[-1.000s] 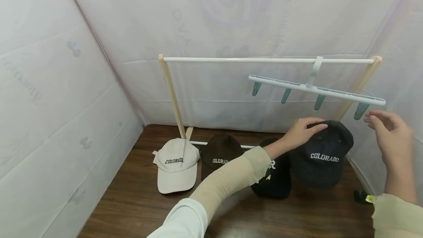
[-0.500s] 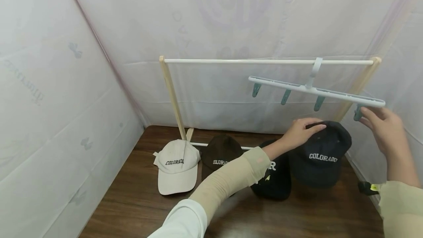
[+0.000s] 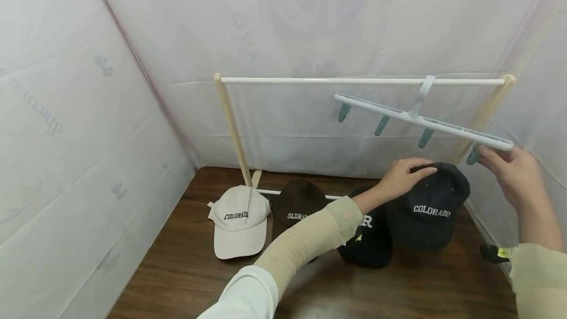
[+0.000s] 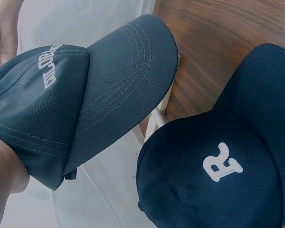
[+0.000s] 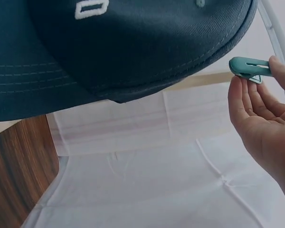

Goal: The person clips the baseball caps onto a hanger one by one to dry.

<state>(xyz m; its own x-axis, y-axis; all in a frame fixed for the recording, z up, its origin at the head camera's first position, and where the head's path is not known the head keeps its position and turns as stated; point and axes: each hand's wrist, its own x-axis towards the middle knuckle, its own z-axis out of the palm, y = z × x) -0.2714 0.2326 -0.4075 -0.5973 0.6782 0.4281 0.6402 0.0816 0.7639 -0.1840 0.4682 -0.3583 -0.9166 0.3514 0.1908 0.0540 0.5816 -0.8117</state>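
Dark navy fabric baseball cap with white COLORADO lettering, lifted above the dark brown wood-grain table, and the left hand has it by the crown! Thumb lies across the front, other fingers behind and partly hidden, a firm pinch with no room to spare. Gripping it up there lets the brim hang down and leaves the lettering facing out, likely so the crown's far edge is free.

Over to the right hand: fingers bent, thumb and fingertips pinching a teal plastic clip at the low end of a pale blue plastic bar hanger. Whether the clip's mouth is parted, I can't tell. Cap and clip sit close, a gap showing between them in the right wrist view.

Look at that tilt! The hanger hooks over a white rail on a single central hook, so the hand's pull at one end is probably what tips it down.

Below, a cream cap, a dark brown cap and a black cap with a white R sit side by side, fronts outward, seemingly lined up for easy picking.
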